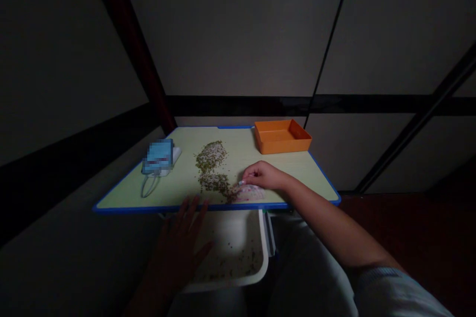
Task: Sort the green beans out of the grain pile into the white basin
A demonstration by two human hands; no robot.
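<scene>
Nearly closed, the right grip (263, 175) pinches a small pale object (241, 183).

Tray (285, 146) smooth plastic; tabletop (241, 144) smooth; grains (210, 157) rough.

The right forearm (330, 230) slants inward; the right hand (263, 176) curls, fingertips (245, 177) drawn together — the left hand (180, 242), in shadow, spreads its fingers (191, 212), thumb (204, 252) apart.

Dim overall — light pooled on tabletop (241, 151), left hand (183, 240) in deep shadow — lower-left corner near black, blue device (159, 155) pixelated.
</scene>
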